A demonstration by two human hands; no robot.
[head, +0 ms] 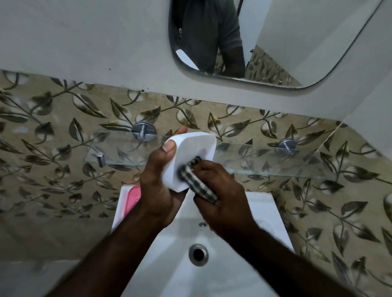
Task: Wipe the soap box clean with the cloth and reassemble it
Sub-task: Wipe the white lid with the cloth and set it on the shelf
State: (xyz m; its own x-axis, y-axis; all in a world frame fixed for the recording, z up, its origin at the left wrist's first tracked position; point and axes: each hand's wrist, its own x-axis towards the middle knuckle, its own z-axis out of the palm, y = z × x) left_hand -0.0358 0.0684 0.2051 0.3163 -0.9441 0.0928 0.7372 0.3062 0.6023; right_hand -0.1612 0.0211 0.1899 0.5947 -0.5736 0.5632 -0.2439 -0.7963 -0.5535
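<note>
Hands are meeting above the rear edge of the white ceramic basin (266,224): the left hand (161,187) is gripping the white rounded plastic soap box shell (190,152), tilted and steadied for wiping, while the right hand (224,197) is pressing the bunched dark checked cloth (199,183), clutched in curled fingers, against its face.

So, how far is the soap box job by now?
Done: taken apart, it seems; a pink piece lies on the sink rim. In hand: the left hand holds the white shell while the right hand rubs it with the cloth. Left: finishing the wipe, possibly the pink piece too, then putting them together.
</note>
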